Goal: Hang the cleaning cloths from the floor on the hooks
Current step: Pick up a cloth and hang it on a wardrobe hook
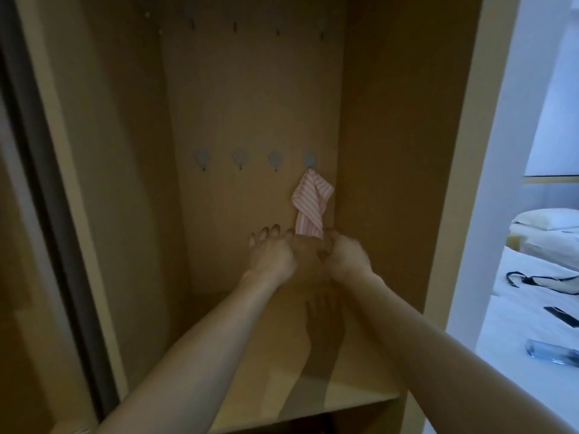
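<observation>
A pink-and-white striped cleaning cloth [310, 206] hangs from the rightmost hook [310, 159] of the lower row on the cupboard's back panel. Three bare hooks [239, 159] stand to its left. My right hand [343, 253] pinches the cloth's bottom edge. My left hand [272, 252] is just left of it, thumb and forefinger near the cloth's lower corner and the other fingers spread; whether it grips the cloth I cannot tell.
An upper row of several bare hooks [277, 28] runs near the top of the panel. The cupboard's wooden shelf [344, 399] lies below my arms, its side walls close on both sides. A bed [532, 308] with a bottle [551, 352] is at the right.
</observation>
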A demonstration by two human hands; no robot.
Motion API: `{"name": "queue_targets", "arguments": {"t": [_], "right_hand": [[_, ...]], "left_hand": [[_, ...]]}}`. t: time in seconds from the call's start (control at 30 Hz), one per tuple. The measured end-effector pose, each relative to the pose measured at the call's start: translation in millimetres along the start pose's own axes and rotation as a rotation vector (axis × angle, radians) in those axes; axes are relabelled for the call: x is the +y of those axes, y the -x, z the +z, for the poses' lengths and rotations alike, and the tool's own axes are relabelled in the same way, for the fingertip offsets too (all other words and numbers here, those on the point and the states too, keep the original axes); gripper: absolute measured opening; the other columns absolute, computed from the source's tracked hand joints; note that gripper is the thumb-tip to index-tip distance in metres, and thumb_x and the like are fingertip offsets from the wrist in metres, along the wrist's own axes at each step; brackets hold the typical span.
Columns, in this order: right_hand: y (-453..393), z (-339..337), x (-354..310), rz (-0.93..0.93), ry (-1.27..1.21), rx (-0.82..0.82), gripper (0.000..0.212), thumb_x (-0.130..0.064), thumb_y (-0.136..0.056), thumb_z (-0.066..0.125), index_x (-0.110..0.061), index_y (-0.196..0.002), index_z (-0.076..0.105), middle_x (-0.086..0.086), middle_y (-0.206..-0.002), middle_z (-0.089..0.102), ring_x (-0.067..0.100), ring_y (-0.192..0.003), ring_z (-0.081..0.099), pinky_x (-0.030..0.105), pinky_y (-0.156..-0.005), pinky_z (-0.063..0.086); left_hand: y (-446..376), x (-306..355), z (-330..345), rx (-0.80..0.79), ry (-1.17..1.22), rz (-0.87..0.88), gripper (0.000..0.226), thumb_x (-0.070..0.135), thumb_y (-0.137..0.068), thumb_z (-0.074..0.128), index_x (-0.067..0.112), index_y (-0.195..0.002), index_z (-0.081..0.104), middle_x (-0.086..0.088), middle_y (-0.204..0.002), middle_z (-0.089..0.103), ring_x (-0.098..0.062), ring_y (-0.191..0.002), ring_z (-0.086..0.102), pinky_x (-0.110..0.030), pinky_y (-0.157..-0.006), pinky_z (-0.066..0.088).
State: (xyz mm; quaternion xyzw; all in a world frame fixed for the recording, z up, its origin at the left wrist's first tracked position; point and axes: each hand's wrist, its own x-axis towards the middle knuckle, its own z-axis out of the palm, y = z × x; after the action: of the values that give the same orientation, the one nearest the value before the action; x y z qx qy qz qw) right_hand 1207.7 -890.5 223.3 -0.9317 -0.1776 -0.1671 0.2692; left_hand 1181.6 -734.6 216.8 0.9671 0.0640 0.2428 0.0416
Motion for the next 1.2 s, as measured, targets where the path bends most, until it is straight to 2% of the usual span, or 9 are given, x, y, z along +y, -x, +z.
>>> {"name": "queue_targets", "arguments": {"t": [0.1, 0.23, 0.37, 0.47, 0.67, 0.9, 1.2], "right_hand": [[35, -13, 4, -0.016, 0.011, -0.030, 0.053, -0.029, -0.096, 0.053, -0.020, -0.145, 0.036, 0.011, -0.134, 0.050, 0.028, -0.123, 0.050, 0.040, -0.094, 0.050], [87, -27, 15, -0.017, -0.010, -0.058, 0.050, -0.024, -0.094, 0.055, -0.022, -0.142, 0.040, 0.006, -0.138, 0.051, 0.025, -0.132, 0.043, 0.038, -0.100, 0.047], [142, -38, 31, -0.013, -0.025, -0.064, 0.052, -0.031, -0.094, 0.057, -0.026, -0.143, 0.040, 0.004, -0.140, 0.048, 0.025, -0.127, 0.048, 0.037, -0.097, 0.046], [181, -46, 46, 0.021, -0.031, -0.060, 0.057, -0.035, -0.093, 0.057, -0.029, -0.146, 0.036, 0.001, -0.145, 0.046, 0.023, -0.130, 0.046, 0.038, -0.099, 0.044], [239, -63, 73, 0.142, -0.077, -0.070, 0.059, -0.038, -0.093, 0.059, -0.032, -0.146, 0.034, 0.001, -0.148, 0.043, 0.024, -0.131, 0.046, 0.043, -0.103, 0.047], [305, -84, 97, 0.275, -0.009, 0.001, 0.060, -0.040, -0.093, 0.058, -0.031, -0.147, 0.032, 0.001, -0.150, 0.039, 0.025, -0.137, 0.038, 0.043, -0.106, 0.039], [407, -98, 96, 0.494, -0.040, 0.083, 0.057, -0.039, -0.093, 0.058, -0.030, -0.145, 0.036, 0.002, -0.143, 0.047, 0.024, -0.129, 0.047, 0.040, -0.103, 0.042]], "left_hand": [[35, 14, -7, -0.026, 0.021, -0.035, 0.056, 0.040, -0.096, 0.044, 0.028, -0.150, 0.031, -0.005, -0.155, 0.031, -0.028, -0.142, 0.026, -0.049, -0.118, 0.016], [90, 43, -15, -0.013, 0.019, -0.069, 0.051, 0.042, -0.097, 0.042, 0.027, -0.145, 0.037, -0.004, -0.149, 0.040, -0.027, -0.141, 0.029, -0.051, -0.118, 0.014], [143, 69, -18, -0.106, 0.047, -0.068, 0.054, 0.045, -0.098, 0.041, 0.034, -0.150, 0.028, -0.001, -0.157, 0.029, -0.026, -0.147, 0.018, -0.052, -0.119, 0.009], [180, 88, -18, -0.189, 0.050, -0.055, 0.056, 0.047, -0.100, 0.038, 0.035, -0.152, 0.022, 0.000, -0.161, 0.020, -0.027, -0.149, 0.012, -0.053, -0.120, 0.006], [234, 124, -15, -0.199, 0.064, 0.015, 0.057, 0.049, -0.099, 0.037, 0.035, -0.152, 0.020, 0.000, -0.162, 0.018, -0.026, -0.149, 0.011, -0.053, -0.119, 0.006], [271, 165, -17, -0.214, 0.168, 0.133, 0.058, 0.050, -0.100, 0.039, 0.036, -0.152, 0.020, 0.000, -0.163, 0.016, -0.025, -0.151, 0.007, -0.054, -0.119, 0.003], [342, 198, -21, -0.301, 0.242, 0.319, 0.057, 0.052, -0.100, 0.036, 0.034, -0.152, 0.021, -0.001, -0.162, 0.019, -0.025, -0.150, 0.011, -0.053, -0.120, 0.006]]}}
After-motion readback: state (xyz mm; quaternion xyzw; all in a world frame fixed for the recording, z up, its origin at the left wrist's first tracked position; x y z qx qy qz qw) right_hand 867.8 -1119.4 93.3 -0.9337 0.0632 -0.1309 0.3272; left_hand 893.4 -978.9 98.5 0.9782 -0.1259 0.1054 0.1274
